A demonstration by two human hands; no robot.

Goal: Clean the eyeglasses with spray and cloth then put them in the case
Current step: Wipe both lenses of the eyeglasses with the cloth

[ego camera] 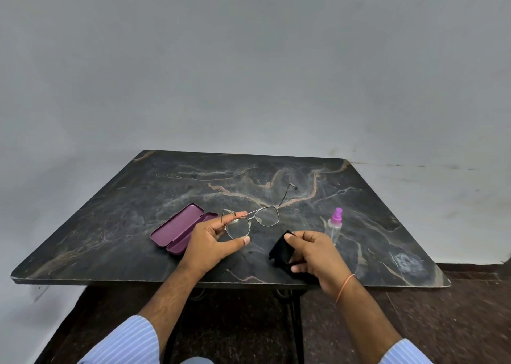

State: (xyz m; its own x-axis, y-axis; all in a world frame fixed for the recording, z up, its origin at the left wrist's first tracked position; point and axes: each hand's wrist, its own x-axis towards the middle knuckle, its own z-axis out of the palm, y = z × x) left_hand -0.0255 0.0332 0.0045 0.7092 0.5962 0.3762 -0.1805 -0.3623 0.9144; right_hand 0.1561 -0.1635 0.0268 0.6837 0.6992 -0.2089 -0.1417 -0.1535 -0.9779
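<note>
Centre of frame: left hand (213, 242) pinches one lens rim of the eyeglasses (250, 221) above the worktop (110, 211); right hand (315, 253) grips the cloth (279, 249). Risk — fingertip smears, or wiping twists the thin frame; open case (179, 228) waits left.

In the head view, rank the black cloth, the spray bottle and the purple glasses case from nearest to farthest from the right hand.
1. Black cloth: pinched in the right hand itself, so nearest.
2. Spray bottle: standing on the table just beyond the hand, slightly to its right.
3. Purple glasses case: lying open on the far side of the left hand, clearly farthest.
</note>
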